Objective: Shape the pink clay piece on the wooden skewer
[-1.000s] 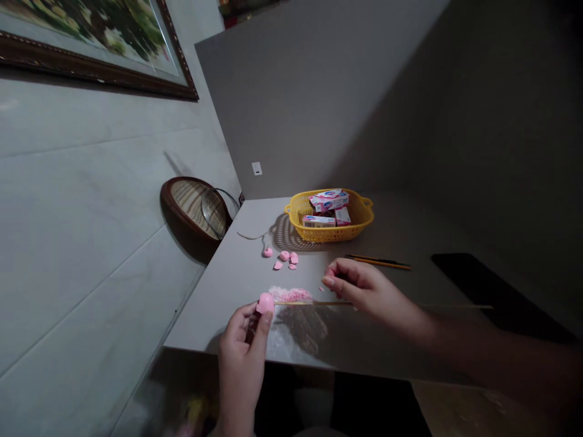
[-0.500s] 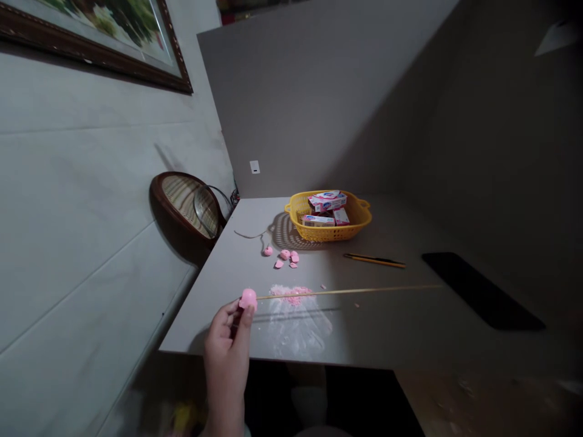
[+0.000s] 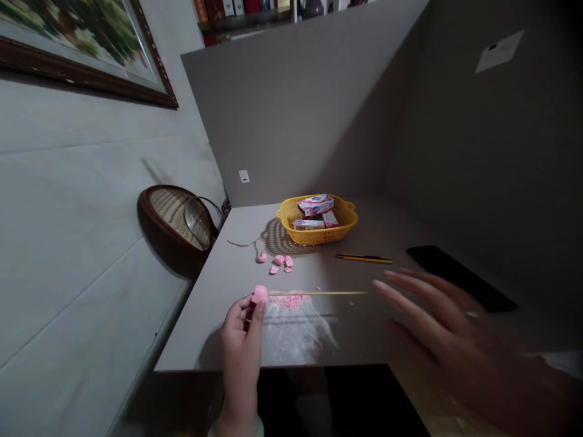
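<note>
Grey table (image 3: 194, 331), left hand (image 3: 242, 332) pinching pink lump (image 3: 260, 294), right hand (image 3: 449, 325) outspread

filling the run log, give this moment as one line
left hand: holds pink piece, thin stick extending from it | right hand: open, blurred, near stick's end | table: pink crumbs

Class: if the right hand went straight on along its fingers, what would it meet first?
Probably the slim orange-and-black tool on the table, in line with the right hand; depth is unclear, so it might pass above or brush the stick first.
</note>
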`<state>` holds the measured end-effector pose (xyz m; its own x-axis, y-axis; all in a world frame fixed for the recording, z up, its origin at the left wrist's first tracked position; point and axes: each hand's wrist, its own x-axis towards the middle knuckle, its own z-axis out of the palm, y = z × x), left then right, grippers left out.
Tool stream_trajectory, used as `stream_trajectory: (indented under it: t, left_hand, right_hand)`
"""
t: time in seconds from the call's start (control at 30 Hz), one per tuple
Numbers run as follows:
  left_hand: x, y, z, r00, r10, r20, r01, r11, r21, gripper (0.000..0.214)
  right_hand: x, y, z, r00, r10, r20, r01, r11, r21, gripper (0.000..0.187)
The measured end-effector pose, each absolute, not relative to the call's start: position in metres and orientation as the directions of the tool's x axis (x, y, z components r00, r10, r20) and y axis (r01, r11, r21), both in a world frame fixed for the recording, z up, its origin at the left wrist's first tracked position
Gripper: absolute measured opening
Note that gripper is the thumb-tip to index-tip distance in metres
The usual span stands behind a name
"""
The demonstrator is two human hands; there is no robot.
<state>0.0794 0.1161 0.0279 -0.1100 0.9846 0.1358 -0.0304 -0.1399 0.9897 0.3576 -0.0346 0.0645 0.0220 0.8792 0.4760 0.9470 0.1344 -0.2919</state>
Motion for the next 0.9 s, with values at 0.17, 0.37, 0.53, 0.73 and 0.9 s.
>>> stream_trajectory:
  t: [0.17,0.37,0.53,0.73,0.9]
  left_hand:
    - [0.085,0.124,0.027,-0.064,0.985,0.161,-0.022,-0.162,0.987,0.039]
    - [0.088,0.124,0.023,-0.017,0.984,0.179,0.004,-0.179,0.984,0.032]
    - [0.087,0.126,0.02,-0.04,0.988,0.146,-0.018,-0.147,0.989,0.037]
    - [0.088,0.124,0.023,-0.06,0.992,0.114,0.001,-0.114,0.993,0.04]
    - [0.089,0.121,0.02,-0.073,0.987,0.142,0.062,-0.138,0.989,0.033]
  right_hand:
    - [0.37,0.043,0.063,-0.16,0.923,0.349,0.94,0.251,-0.233,0.035]
    - [0.379,0.064,0.067,-0.363,0.909,0.205,0.858,0.412,-0.308,0.018]
    - [0.374,0.074,0.063,-0.351,0.925,0.148,0.84,0.381,-0.386,0.019]
    - [0.392,0.097,0.059,-0.376,0.914,0.155,0.816,0.406,-0.411,0.001]
    - [0.394,0.096,0.048,-0.318,0.908,0.272,0.852,0.4,-0.338,0.03]
